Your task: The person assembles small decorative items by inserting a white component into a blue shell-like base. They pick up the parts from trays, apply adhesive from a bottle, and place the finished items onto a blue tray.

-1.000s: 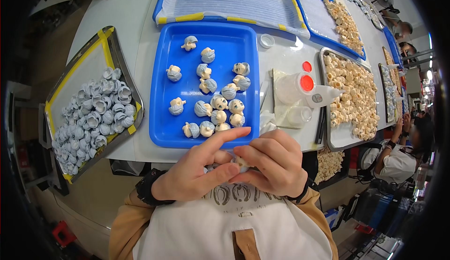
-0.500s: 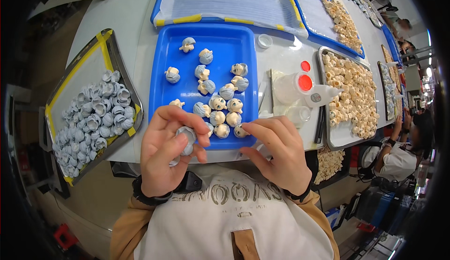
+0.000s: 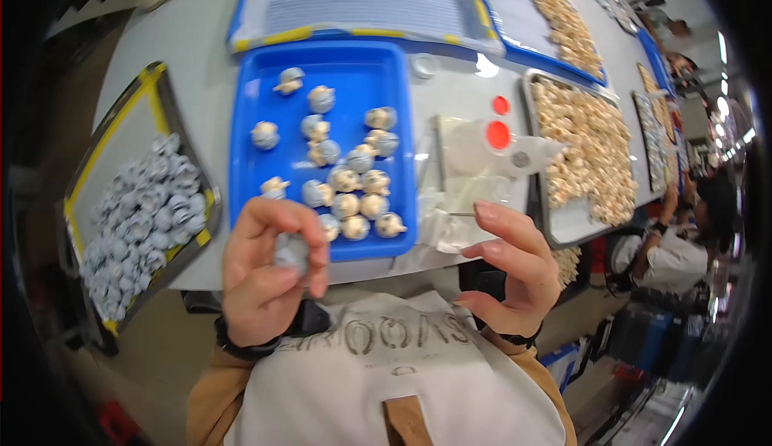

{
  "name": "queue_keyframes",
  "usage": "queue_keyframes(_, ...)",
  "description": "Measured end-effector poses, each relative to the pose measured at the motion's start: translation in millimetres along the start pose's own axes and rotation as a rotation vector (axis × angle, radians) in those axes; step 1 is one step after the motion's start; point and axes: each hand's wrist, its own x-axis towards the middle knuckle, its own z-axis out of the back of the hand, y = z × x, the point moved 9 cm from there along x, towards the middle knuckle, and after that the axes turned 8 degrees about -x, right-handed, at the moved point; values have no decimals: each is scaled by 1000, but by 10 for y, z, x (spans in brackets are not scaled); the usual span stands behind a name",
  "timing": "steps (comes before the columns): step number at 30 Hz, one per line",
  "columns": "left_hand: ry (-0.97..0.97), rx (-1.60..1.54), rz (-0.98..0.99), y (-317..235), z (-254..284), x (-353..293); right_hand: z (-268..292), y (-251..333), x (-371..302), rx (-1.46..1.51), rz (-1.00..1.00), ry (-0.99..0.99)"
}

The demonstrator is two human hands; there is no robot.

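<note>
My left hand (image 3: 269, 273) is closed around a grey-blue doll hair piece (image 3: 291, 253), a hollow shell, in front of the blue tray's near left corner. My right hand (image 3: 515, 273) holds nothing, its fingers apart, beside the tray's near right corner. By its fingertips lie a crumpled white cloth (image 3: 444, 230) and the end of a thin stick (image 3: 460, 213). The blue tray (image 3: 273, 164) holds several small doll heads (image 3: 346, 205), cream with grey-blue hair. Blur hides the held piece's detail.
Left, a yellow-taped tray (image 3: 121, 148) carries a heap of grey-blue hair pieces (image 3: 145, 221). Right stand a clear squeeze bottle (image 3: 474, 147), a red cap (image 3: 500, 105) and a metal tray (image 3: 555, 229) of cream parts. Behind is a paper-lined tray (image 3: 362, 0). Another person (image 3: 671, 261) sits far right.
My right hand has left the doll heads at the tray's near right corner and moved right, its fingers spreading. My left hand keeps the hair piece. The whole view has shifted slightly.
</note>
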Motion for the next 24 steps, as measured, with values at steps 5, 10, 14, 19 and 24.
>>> queue_keyframes(5, 13, 99, 59, 53, -9, -1, 677, -90, -225, -333, -108, -275)
queue_keyframes(10, 42, 79, 195, 157, -92, -2, 2018, -752, -834, -990, -691, -524)
queue_keyframes(14, 168, -37, 296, 256, -138, -51, 2188, -1347, -1041, -1100, -815, -217)
queue_keyframes(19, 129, 118, 289, 243, -191, -21, 2205, -1496, -1085, -1032, -814, -239)
queue_keyframes(24, 154, 234, 313, 226, -151, -17, 2227, -1564, -1074, -1163, -774, -232)
